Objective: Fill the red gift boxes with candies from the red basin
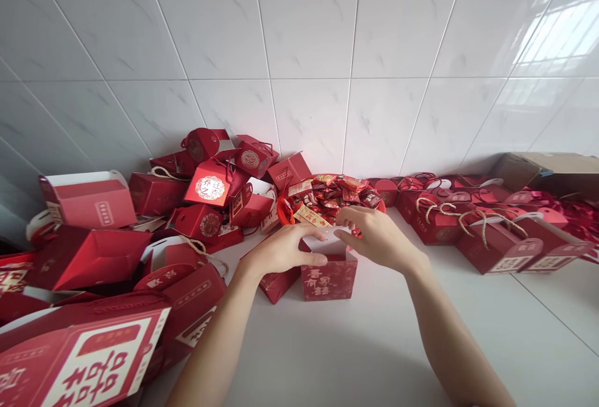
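Two hands at the rim of an open red box

The open red box (pixel 330 281) stands upright on the white tabletop (pixel 355 348), in front of the person and just this side of a bowl (pixel 282 208) heaped with wrapped packets (pixel 322 192). Its mouth faces up, with pale inner flaps raised, which leaves the inside within reach from above.

The left hand (pixel 279 250) is at the box's left side, thumb and fingers parted around the rim, probably to steady the light card walls. The right hand (pixel 380 235) arches over the far right edge, its fingers curled near the raised flap; whether they pinch the card or hold something small cannot be told. The two hands are apart, with the mouth of the box between them.

A leaning red box (pixel 277 287) is just beside the upright one, partly under the left forearm. Farther left, loose red boxes (pixel 161 193) lie heaped at many angles, several of them open. On the right, boxes with rope handles (pixel 436 227) stand in closer order against the tiled wall (pixel 309 26), which perhaps keeps them apart from the heap. A brown carton (pixel 552 166) sits behind them.
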{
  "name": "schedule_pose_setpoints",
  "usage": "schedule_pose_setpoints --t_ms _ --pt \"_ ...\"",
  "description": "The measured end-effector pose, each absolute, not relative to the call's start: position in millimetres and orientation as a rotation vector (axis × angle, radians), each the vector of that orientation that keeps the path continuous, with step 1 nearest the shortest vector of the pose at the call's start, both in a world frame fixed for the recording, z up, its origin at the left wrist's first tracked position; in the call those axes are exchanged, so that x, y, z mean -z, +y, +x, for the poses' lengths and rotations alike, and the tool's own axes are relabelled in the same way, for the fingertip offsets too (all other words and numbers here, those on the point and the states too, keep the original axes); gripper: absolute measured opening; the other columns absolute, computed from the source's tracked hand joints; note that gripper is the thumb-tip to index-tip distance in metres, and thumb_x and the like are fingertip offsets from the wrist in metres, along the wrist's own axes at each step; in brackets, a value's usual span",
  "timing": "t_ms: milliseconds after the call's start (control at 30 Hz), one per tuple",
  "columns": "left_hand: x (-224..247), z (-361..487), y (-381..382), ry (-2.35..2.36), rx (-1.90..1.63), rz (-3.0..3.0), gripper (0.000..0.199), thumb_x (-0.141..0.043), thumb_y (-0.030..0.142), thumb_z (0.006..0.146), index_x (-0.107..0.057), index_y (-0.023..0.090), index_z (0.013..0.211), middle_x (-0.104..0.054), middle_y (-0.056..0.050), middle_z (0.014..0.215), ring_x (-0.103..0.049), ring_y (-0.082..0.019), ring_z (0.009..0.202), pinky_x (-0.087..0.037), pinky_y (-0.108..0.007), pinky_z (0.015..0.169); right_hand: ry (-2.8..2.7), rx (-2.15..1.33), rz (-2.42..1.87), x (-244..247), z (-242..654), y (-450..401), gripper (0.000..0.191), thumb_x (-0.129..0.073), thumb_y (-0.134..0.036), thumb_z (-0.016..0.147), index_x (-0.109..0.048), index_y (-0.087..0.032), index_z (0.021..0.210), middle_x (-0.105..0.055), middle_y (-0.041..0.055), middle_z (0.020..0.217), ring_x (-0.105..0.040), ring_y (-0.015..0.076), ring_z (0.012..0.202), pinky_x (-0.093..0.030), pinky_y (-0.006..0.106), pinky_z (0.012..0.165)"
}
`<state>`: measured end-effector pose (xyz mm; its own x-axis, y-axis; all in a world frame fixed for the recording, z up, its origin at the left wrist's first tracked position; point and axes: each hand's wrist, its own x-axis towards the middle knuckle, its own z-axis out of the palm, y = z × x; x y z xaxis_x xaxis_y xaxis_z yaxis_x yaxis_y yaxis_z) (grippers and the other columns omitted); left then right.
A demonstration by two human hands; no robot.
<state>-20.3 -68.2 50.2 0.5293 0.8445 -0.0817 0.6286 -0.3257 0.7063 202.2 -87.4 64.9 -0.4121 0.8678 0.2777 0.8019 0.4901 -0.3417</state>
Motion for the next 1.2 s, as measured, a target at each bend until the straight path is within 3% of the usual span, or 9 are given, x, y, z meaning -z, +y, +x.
schedule_pose_setpoints --t_ms 100,167,267,400,533,700,867,967,1200 --pt "-49 -21 -67 1.107 -0.454 2.163 0.036 -0.063 0.047 0.091 -0.072 0.025 0.117 -0.071 -0.003 0.131 -0.062 -0.027 0.123 -0.046 -0.034 0.104 -2.278 -0.269 -1.385 -66 218 -84 0.019 -0.061 -0.037 0.094 -0.064 -0.021 0.105 -0.071 0.0062 0.097 -0.063 0.0193 0.079 -0.041 0.027 0.065" --pt "-49 -22 -66 1.101 -0.425 2.211 0.039 -0.065 0.048 0.089 -0.072 0.024 0.120 -0.070 -0.004 0.132 -0.062 -0.028 0.123 -0.047 -0.035 0.103 -2.329 -0.345 -1.382 -63 226 -79 0.031 -0.068 -0.043 0.089 -0.065 -0.022 0.110 -0.071 0.0072 0.102 -0.064 0.0214 0.083 -0.043 0.028 0.067" --pt "-49 -22 -66 1.137 -0.387 2.280 0.043 -0.075 0.035 0.081 -0.072 0.024 0.122 -0.070 -0.005 0.132 -0.063 -0.030 0.122 -0.049 -0.035 0.102 -2.413 -0.505 -1.370 -56 230 -71 0.043 -0.077 -0.044 0.079 -0.066 -0.022 0.114 -0.072 0.0068 0.103 -0.065 0.0230 0.088 -0.046 0.029 0.069" --pt "-47 -19 -64 1.143 -0.505 2.287 0.029 -0.065 0.018 0.084 -0.078 0.021 0.110 -0.078 -0.004 0.117 -0.070 -0.025 0.110 -0.051 -0.032 0.099 -2.451 -0.705 -1.322 -51 228 -62 0.039 -0.077 -0.038 0.079 -0.066 -0.020 0.112 -0.071 0.0055 0.094 -0.065 0.0216 0.084 -0.047 0.028 0.068" --pt "-46 -22 -61 1.162 -0.710 2.203 0.025 -0.067 0.028 0.086 -0.080 0.022 0.106 -0.079 -0.004 0.112 -0.073 -0.025 0.107 -0.055 -0.032 0.096 -2.337 -0.840 -1.182 -52 229 -58 0.034 -0.075 -0.036 0.081 -0.065 -0.018 0.108 -0.069 0.0023 0.084 -0.063 0.0182 0.074 -0.047 0.027 0.063" --pt "-48 -28 -63 0.999 -1.089 2.095 0.027 -0.072 0.036 0.083 -0.081 0.021 0.103 -0.079 -0.007 0.110 -0.074 -0.027 0.105 -0.058 -0.036 0.096 -2.024 -1.002 -0.878 -53 230 -58 0.034 -0.072 -0.047 0.085 -0.058 -0.018 0.077 -0.056 -0.0020 0.067 -0.053 0.0130 0.063 -0.044 0.026 0.056" --pt "-52 -23 -70 0.930 -1.281 1.941 0.053 -0.073 0.039 0.085 -0.064 0.022 0.134 -0.066 -0.011 0.138 -0.070 -0.028 0.114 -0.061 -0.036 0.091 -1.860 -1.150 -0.784 -53 230 -59 0.037 -0.079 -0.050 0.079 -0.066 -0.016 0.080 -0.056 -0.0015 0.063 -0.051 0.0117 0.055 -0.045 0.026 0.049" --pt "-56 -22 -73 0.892 -1.242 1.878 0.059 -0.074 0.039 0.085 -0.057 0.022 0.139 -0.061 -0.012 0.144 -0.070 -0.028 0.113 -0.062 -0.034 0.088 -1.801 -1.169 -0.743 -54 231 -61 0.036 -0.081 -0.048 0.077 -0.065 -0.017 0.074 -0.055 -0.0019 0.061 -0.052 0.0114 0.052 -0.047 0.026 0.047" --pt "-54 -23 -72 0.791 -1.115 1.831 0.054 -0.073 0.033 0.086 -0.057 0.020 0.136 -0.079 -0.006 0.098 -0.075 -0.020 0.083 -0.062 -0.029 0.074 -1.743 -1.142 -0.767 -55 231 -63 0.035 -0.079 -0.046 0.080 -0.063 -0.016 0.075 -0.054 -0.0022 0.063 -0.053 0.0111 0.053 -0.049 0.025 0.047"
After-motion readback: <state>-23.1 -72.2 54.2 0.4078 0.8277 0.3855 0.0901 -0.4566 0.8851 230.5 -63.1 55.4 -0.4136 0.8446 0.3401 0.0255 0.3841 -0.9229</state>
